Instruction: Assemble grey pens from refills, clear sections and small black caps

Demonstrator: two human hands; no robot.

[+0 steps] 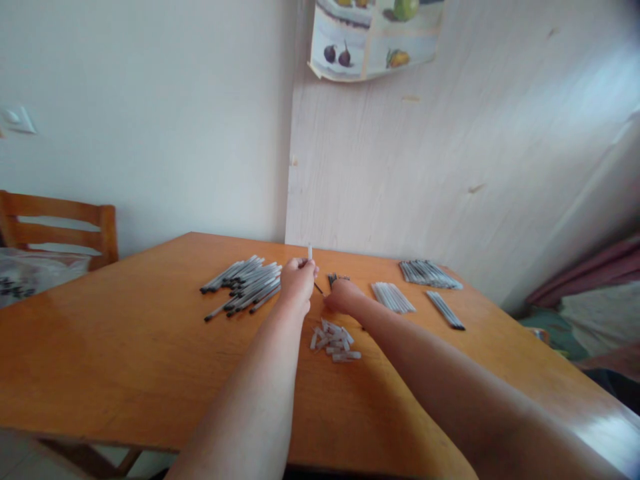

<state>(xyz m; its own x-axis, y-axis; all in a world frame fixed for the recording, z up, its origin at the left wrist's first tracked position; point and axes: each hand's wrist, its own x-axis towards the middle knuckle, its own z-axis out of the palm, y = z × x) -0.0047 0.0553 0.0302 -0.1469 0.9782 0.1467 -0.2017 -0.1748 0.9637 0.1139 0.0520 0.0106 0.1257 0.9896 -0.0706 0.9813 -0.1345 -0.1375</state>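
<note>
My left hand point(299, 279) is closed, pinching a translucent pen piece point(310, 251) that sticks straight up above the fingers. Just to its right, a thin dark stick point(319, 288) slants down near the table. Low over the table, my right hand point(344, 296) has its fingers curled at a small group of dark pieces point(331, 278); the back of the hand hides what the fingertips hold. Between my forearms lies a loose pile of whitish clear pen caps point(336, 339). Left of my left hand is a heap of clear pen barrels with black ends point(250, 283).
On the right of the wooden table point(125, 353) lie a row of clear tubes point(393, 297), a few dark-tipped pens point(445, 311) and a bundle of pens point(430, 274). A wooden chair point(60, 220) and a plastic bag point(35, 270) are at left. The wall borders the far edge.
</note>
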